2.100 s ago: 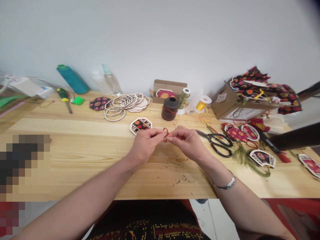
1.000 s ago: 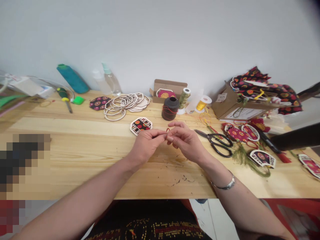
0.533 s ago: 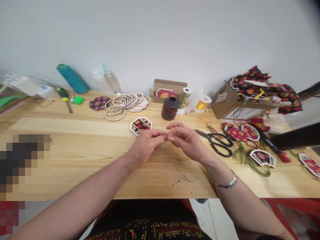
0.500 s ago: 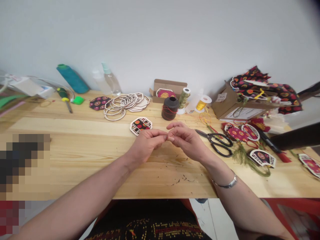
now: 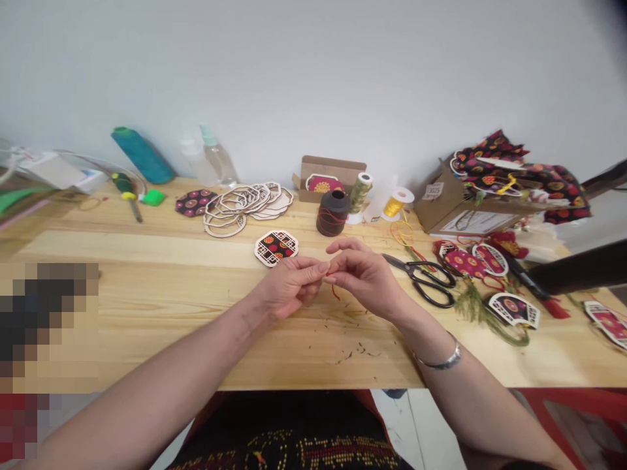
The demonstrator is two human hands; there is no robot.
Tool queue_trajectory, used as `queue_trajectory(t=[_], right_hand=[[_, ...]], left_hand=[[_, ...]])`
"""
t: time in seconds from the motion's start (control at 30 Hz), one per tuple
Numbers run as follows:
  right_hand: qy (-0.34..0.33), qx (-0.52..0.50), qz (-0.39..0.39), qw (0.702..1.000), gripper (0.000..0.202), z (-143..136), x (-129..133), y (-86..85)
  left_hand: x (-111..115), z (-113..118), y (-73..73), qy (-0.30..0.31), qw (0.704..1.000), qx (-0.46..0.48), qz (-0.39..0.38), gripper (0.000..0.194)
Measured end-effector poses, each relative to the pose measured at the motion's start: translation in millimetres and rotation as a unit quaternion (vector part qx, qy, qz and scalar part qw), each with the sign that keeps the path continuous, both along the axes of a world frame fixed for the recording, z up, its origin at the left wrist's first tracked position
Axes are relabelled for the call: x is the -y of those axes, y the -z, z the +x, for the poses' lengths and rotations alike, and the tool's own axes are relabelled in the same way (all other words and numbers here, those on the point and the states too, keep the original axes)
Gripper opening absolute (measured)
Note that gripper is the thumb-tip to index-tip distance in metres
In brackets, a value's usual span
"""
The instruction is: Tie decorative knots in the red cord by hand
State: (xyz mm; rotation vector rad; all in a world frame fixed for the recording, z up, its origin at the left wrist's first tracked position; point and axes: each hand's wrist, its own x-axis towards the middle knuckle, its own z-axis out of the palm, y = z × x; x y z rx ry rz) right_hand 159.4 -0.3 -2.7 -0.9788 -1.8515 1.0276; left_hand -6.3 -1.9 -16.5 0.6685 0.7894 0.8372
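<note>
Your two hands met over the wooden table (image 5: 161, 300), at a short length of red cord (image 5: 336, 292). The thumb and forefinger of your left hand (image 5: 294, 281) were pressed together, with a trace of red at their tips, so they appeared to pinch the cord. The fingers of your right hand (image 5: 365, 277) were curled and narrowly set against that pinch; whether they gripped the cord could not be told. The cord's loose tail hung below your right thumb, above the tabletop; the rest was hidden by your fingers. Judged by its look, the cord was very light, soft and limp, unlikely to break but thin enough to slip or twist. It was best held by the fingertip pads, close to the pinched part, with the tail left free. The framed ornament (image 5: 277, 248) lay flat just beyond your left hand, the scissors (image 5: 409, 266) lay near your right, and a dark thread cone (image 5: 330, 220) stood farther back.
</note>
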Motion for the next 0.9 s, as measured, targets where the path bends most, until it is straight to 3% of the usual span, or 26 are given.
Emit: queue_trajectory(t=[0.23,0.4,0.5,0.63,0.7,0.77,0.83,0.9], right_hand=[[0.011,-0.026,0.007,1.0,0.009,-3.4,3.0,-1.3],[0.016,0.065,0.133,0.989,0.003,-0.6,3.8,4.5],[0.014,0.169,0.236,0.957,0.015,3.2,4.0,6.7],[0.011,0.305,0.347,0.887,0.025,7.6,4.1,6.1],[0.008,0.337,0.402,0.851,0.025,8.7,4.0,5.0],[0.003,0.339,0.435,0.834,0.023,9.3,4.3,3.1],[-0.005,0.308,0.434,0.847,0.02,9.7,5.2,-0.1],[-0.006,0.236,0.394,0.888,0.02,9.9,6.4,-3.8]], left_hand=[[1.6,-1.1,-1.3,0.032,0.999,0.039,-0.001,0.025],[0.5,-2.6,0.6,0.02,0.999,0.045,-0.016,0.022],[-0.5,-3.0,2.0,0.002,0.999,0.041,-0.021,0.024],[-1.4,-2.0,2.4,-0.003,0.999,0.042,-0.025,0.028],[-1.8,-1.4,2.4,-0.005,0.999,0.033,-0.021,0.026],[-2.2,-0.9,2.5,-0.016,1.0,0.022,-0.012,0.023],[-2.3,-0.2,2.2,-0.03,0.999,0.013,-0.001,0.022],[-1.8,0.6,1.3,-0.043,0.999,0.001,0.007,0.022]])
